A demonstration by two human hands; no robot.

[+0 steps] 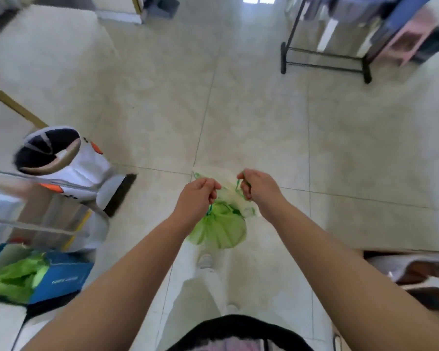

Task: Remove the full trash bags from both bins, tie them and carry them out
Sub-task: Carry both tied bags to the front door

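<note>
A full green trash bag (219, 230) hangs in front of me above the tiled floor, its gathered top showing pale contents. My left hand (197, 197) pinches one green drawstring at the bag's left side. My right hand (257, 187) pinches the other drawstring at the right, and the two hands are pulled apart. At the lower left, a blue bin (64, 279) holds a second green bag (15, 277), bunched inside it. A white bin with orange marks (69, 163) stands to the left with a dark liner inside.
A black clothes rack (325, 59) with hanging garments stands at the far right. A pale sofa or bed (41, 57) fills the upper left. A glass table edge (23, 178) lies at left. Shoes (421, 274) sit at the right edge.
</note>
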